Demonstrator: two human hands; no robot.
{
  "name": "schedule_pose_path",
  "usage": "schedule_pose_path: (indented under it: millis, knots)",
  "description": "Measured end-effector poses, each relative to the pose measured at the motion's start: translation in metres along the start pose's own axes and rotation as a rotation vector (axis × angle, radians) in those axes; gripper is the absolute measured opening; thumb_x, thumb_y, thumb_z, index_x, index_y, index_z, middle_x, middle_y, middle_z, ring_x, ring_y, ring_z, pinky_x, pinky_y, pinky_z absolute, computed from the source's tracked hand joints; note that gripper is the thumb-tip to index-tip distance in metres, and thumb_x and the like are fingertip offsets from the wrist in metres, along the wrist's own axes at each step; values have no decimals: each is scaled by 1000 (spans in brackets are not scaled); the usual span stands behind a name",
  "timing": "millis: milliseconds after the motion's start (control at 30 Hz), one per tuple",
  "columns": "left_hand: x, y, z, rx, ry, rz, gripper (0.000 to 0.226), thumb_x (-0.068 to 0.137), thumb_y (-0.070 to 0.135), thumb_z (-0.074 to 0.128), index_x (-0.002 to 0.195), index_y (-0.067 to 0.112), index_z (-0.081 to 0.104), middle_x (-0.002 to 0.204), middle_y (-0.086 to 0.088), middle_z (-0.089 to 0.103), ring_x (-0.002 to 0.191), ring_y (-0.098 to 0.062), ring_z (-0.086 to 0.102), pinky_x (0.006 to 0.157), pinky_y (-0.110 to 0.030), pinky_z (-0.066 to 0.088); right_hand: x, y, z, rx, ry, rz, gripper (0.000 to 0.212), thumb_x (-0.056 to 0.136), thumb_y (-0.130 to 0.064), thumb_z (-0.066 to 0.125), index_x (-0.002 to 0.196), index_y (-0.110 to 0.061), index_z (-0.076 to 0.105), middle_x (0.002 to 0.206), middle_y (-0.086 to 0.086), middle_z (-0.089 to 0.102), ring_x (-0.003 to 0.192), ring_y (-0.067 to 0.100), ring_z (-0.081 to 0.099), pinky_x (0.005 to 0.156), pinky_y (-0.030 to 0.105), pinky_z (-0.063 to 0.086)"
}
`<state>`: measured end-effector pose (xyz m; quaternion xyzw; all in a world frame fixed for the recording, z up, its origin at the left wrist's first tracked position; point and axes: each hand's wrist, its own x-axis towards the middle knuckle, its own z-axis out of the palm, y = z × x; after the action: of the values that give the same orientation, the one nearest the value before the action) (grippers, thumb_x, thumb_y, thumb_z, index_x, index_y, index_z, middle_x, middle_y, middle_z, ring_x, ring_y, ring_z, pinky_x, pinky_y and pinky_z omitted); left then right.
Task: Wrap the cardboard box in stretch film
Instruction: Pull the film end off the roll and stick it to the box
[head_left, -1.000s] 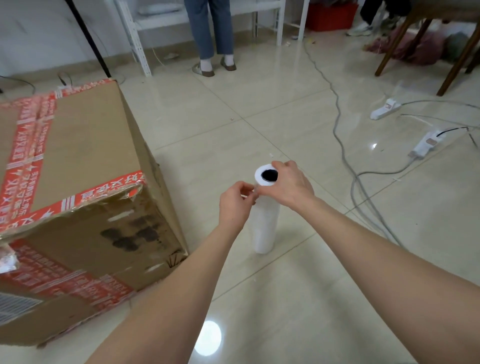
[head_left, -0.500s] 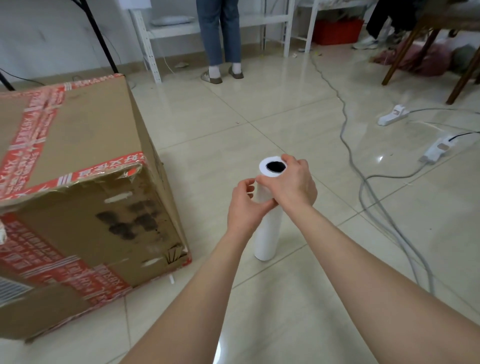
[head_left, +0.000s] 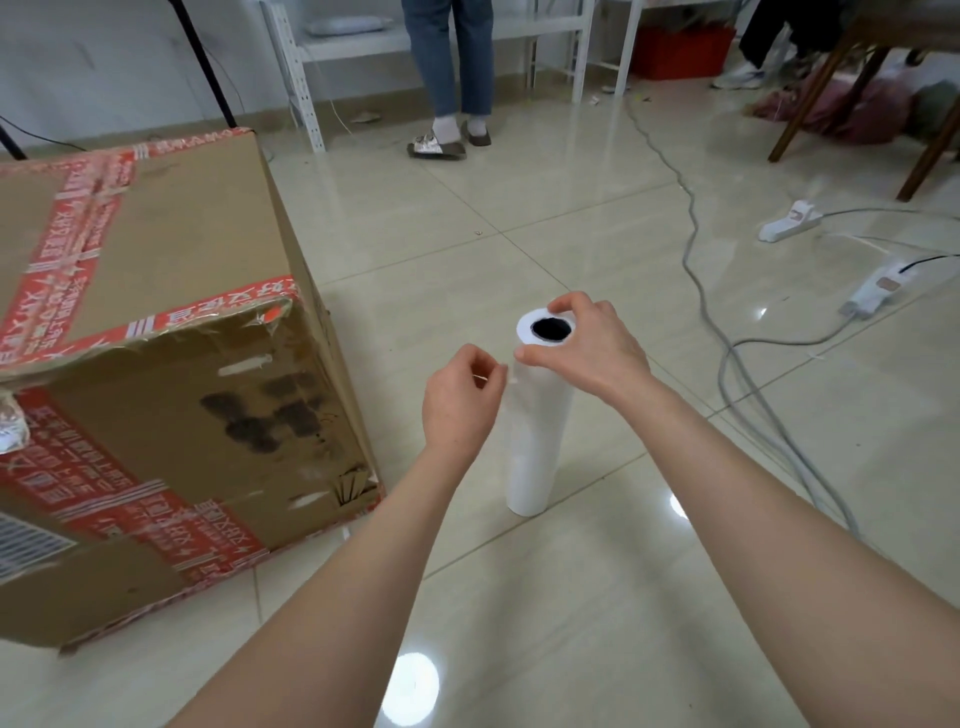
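The roll of stretch film (head_left: 537, 415) stands upright on the floor (head_left: 571, 597), its long axis vertical and its hollow core facing up. It is just off the near right corner of the cardboard box (head_left: 156, 364), but not touching it. The right hand (head_left: 592, 348) grips the roll's top rim, thumb on the near side and fingers curled over the far side. The left hand (head_left: 460, 400) is closed in a pinch just beside the roll's upper left flank, apparently on the loose end of the film (head_left: 496, 375), though the strand is too thin to be sure. The box lies to the left of both hands, and the left hand is the nearer one. I judge the film has to be drawn leftward towards that corner. Grey cables (head_left: 727, 364) trail across the floor to the right, well apart.
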<state>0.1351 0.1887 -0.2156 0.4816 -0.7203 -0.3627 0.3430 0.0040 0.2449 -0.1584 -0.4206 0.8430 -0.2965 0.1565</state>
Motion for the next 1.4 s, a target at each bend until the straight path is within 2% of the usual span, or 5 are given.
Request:
schedule_pose_path:
  millis: [433,633,933,1100,1400]
  knots:
    - [6,5,-30,-195,16,-131,21,90,-3,43,87,5,62,91,-9,64,67,-15,69,58,-18,57,-7,-18,4,-327,-53,-253,69,76,-38,71,137,-43,39,148,-4,26,134,21,29,101,36,37]
    - [8,0,-28,82,-53,-1,30,79,21,74,106,18,60,76,2,56,75,-14,57,67,-19,42,-7,-18,12,-295,48,-163,61,83,-42,66,138,-31,41,138,0,35,127,23,36,90,35,42]
    - [20,-19,-42,268,132,13,13,90,16,61,84,7,68,94,-11,66,79,-25,64,75,-32,51,-7,-24,7,-304,-57,-66,66,82,-23,59,141,-32,32,141,-3,33,129,27,34,90,36,43]
    - [18,-16,-47,140,131,-69,13,96,10,51,88,7,61,87,-7,64,66,-17,69,65,-42,60,-7,-24,6,-287,11,66,65,76,-50,66,132,-29,40,131,5,35,115,29,42,73,33,37]
    - [19,-23,-57,120,237,-130,17,95,14,49,83,13,60,73,-5,65,75,-24,66,72,-44,58,-5,-20,1,-240,-23,33,61,81,-24,61,136,-29,36,139,-2,35,122,28,40,76,33,35]
